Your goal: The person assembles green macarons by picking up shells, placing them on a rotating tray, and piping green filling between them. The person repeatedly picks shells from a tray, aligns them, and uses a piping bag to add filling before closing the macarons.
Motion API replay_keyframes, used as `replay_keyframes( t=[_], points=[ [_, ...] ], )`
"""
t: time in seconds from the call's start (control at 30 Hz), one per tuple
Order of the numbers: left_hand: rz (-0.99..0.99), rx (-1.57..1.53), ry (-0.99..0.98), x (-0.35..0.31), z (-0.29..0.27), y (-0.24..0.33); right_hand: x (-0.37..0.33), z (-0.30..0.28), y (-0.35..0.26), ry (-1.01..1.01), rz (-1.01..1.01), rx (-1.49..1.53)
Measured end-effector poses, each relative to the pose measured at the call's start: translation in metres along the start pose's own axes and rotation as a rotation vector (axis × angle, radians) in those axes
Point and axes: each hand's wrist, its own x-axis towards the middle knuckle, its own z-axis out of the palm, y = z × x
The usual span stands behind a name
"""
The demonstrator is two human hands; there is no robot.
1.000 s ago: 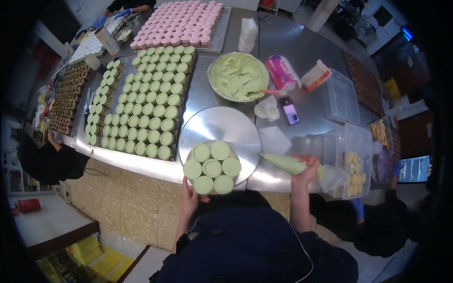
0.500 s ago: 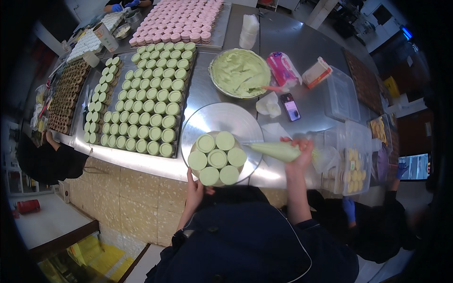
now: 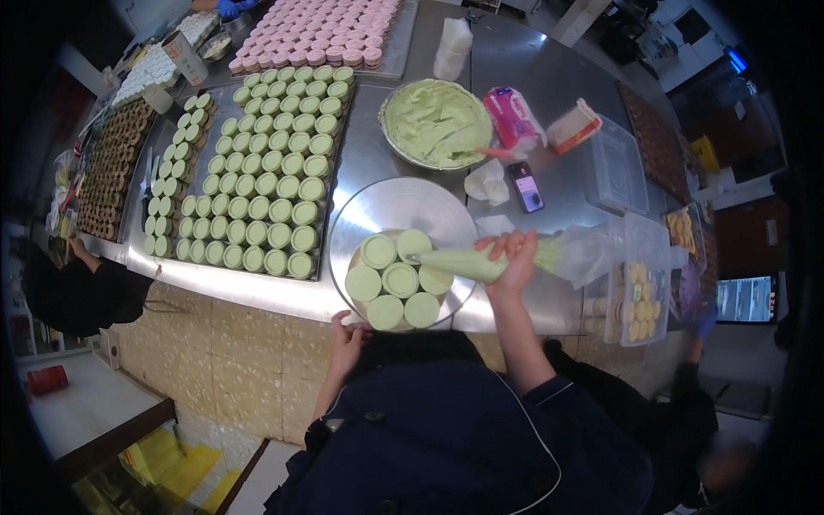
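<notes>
My right hand (image 3: 512,264) grips a piping bag (image 3: 463,263) filled with pale green cream, its clear end trailing to the right. The bag's tip is over the upper right of a cluster of several round green cakes (image 3: 400,280). Raised rims show on the upper left and centre cakes; the lower ones look flat on top. They sit on a round metal turntable (image 3: 442,202), near its front edge. Beside that edge is my left hand (image 3: 348,340), fingers loosely bent and apart; contact with the rim is unclear.
A bowl of green cream (image 3: 436,124) stands beyond the turntable. At left lies a tray of rimmed green cakes (image 3: 266,184); pink cakes (image 3: 322,34) are behind it. A phone (image 3: 525,187), a pink packet (image 3: 513,118) and clear plastic boxes (image 3: 616,163) occupy the right.
The piping bag and my right hand have moved left, bringing the tip from beside the cakes to over them. My left hand's raised finger has come down from beside the cakes.
</notes>
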Motion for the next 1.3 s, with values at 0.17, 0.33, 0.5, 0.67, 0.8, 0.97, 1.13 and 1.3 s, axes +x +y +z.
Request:
replay_keyframes(
  t=[0.17,0.33,0.5,0.67,0.8,0.97,1.13,1.3],
  points=[
    [-0.202,-0.121,-0.186,-0.002,0.002,0.01,-0.002,0.003,0.001,0.002,-0.01,-0.011],
    [-0.22,-0.153,-0.178,-0.001,0.001,0.016,-0.005,0.005,0.001,0.005,-0.03,-0.04],
    [-0.24,-0.192,-0.124,0.0,-0.005,0.021,-0.005,0.006,0.002,-0.002,-0.037,-0.052],
    [-0.205,-0.207,-0.09,0.003,-0.018,0.033,-0.006,0.009,0.002,0.05,-0.036,-0.072],
    [-0.146,-0.191,-0.011,0.008,-0.027,0.041,-0.006,0.008,0.001,0.051,-0.03,-0.066],
    [-0.022,-0.269,0.132,0.013,-0.029,0.048,-0.006,0.006,0.0,0.046,-0.036,-0.074],
    [-0.225,-0.124,-0.051,0.007,-0.03,0.055,-0.005,0.003,0.001,0.037,-0.036,-0.073],
    [-0.335,-0.021,-0.286,0.004,-0.038,0.065,-0.005,0.0,0.0,0.007,-0.039,-0.084]
  ],
)
